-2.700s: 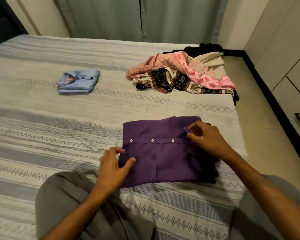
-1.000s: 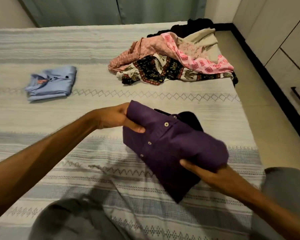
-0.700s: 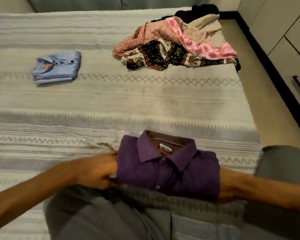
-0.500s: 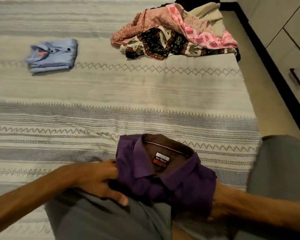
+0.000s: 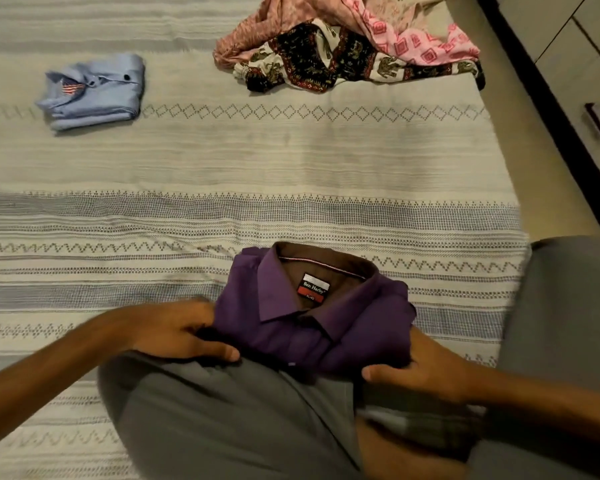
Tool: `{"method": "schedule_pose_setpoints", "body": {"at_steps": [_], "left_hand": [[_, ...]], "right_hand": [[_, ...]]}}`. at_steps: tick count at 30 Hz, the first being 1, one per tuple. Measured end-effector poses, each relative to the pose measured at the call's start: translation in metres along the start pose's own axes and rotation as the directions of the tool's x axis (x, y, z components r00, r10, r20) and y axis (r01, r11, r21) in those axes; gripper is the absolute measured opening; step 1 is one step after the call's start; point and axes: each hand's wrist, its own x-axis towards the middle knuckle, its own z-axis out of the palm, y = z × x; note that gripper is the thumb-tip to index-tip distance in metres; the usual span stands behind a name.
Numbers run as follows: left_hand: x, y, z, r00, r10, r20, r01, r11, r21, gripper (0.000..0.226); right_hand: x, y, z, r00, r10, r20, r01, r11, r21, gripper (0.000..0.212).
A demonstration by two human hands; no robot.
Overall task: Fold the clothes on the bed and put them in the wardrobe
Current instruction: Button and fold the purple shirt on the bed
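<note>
purple cloth sits in the middle: the purple shirt (image 5: pixel 317 317) is folded into a neat square with its collar and label facing up. it rests at the near edge of the bed (image 5: pixel 243 161), partly on the person's grey lap. the left hand (image 5: pixel 177 332) grips the left side of the shirt, fingers curled under it and thumb along the bottom edge. the right hand (image 5: pixel 426 370) holds the right side the same way, thumb in front and fingers tucked below. holding both sides like this likely keeps the folds from falling open. a blue shirt (image 5: pixel 94 91), already folded, lies well apart on the far left of the bed, maybe so the done ones stay away from the mess. the pile of clothes (image 5: pixel 347 46) not yet folded sits far off at the top right, near the bed's edge. the wardrobe (image 5: pixel 582 74) with its dark handle stands to the right across a strip of floor. nothing looks put away yet, so most of the job is left.
</note>
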Motion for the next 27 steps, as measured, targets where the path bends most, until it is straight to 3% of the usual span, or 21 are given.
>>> {"method": "schedule_pose_setpoints", "body": {"at_steps": [2,4,6,8,11,14,17,20,22,24,25,27], "left_hand": [[0.003,0.008,-0.002,0.996,-0.09,0.005,0.089,0.983,-0.158,0.012],[0.014,0.014,-0.004,0.972,-0.236,-0.004,0.207,0.86,-0.466,0.033],[0.031,0.02,-0.007,0.935,-0.352,0.052,0.299,0.701,-0.648,0.052],[0.045,0.019,-0.001,0.903,-0.429,0.028,0.314,0.613,-0.726,0.061],[0.054,0.009,0.002,0.891,-0.444,-0.09,0.249,0.646,-0.722,0.044],[0.038,-0.01,0.002,0.916,-0.371,-0.154,0.138,0.651,-0.747,0.033],[0.028,-0.016,0.004,0.911,-0.35,-0.218,0.136,0.754,-0.643,0.031],[0.033,-0.012,0.007,0.876,-0.376,-0.3,0.187,0.841,-0.509,0.042],[0.039,-0.012,0.009,0.796,-0.433,-0.423,0.218,0.857,-0.466,0.054],[0.042,-0.014,0.011,0.669,-0.507,-0.543,0.228,0.836,-0.499,0.062],[0.043,-0.014,0.01,0.654,-0.52,-0.549,0.217,0.824,-0.523,0.068],[0.046,-0.012,0.008,0.724,-0.512,-0.463,0.174,0.784,-0.596,0.08]], "right_hand": [[0.013,-0.019,0.0,0.99,-0.139,0.018,0.138,0.99,0.026,0.046],[0.022,-0.02,0.001,0.995,-0.06,-0.083,0.089,0.907,0.411,0.036],[0.024,-0.023,0.009,0.987,0.017,-0.162,0.077,0.825,0.559,0.034],[0.031,-0.023,0.014,0.968,0.03,-0.248,0.095,0.873,0.478,0.032],[0.039,-0.013,0.015,0.902,-0.063,-0.426,0.199,0.938,0.283,0.023],[0.037,-0.011,0.009,0.862,-0.212,-0.46,0.289,0.951,0.105,0.018],[0.048,-0.002,-0.001,0.878,-0.145,-0.456,0.196,0.978,0.067,0.016],[0.049,0.003,-0.005,0.866,-0.099,-0.489,0.051,0.993,-0.11,0.021],[0.042,0.001,-0.012,0.799,-0.203,-0.566,0.059,0.963,-0.262,0.028],[0.033,0.002,-0.019,0.702,-0.282,-0.654,0.076,0.943,-0.325,0.049],[0.031,0.005,-0.022,0.698,-0.242,-0.673,0.067,0.959,-0.276,0.067],[0.033,0.009,-0.023,0.773,-0.099,-0.627,0.057,0.995,-0.086,0.096]]}}
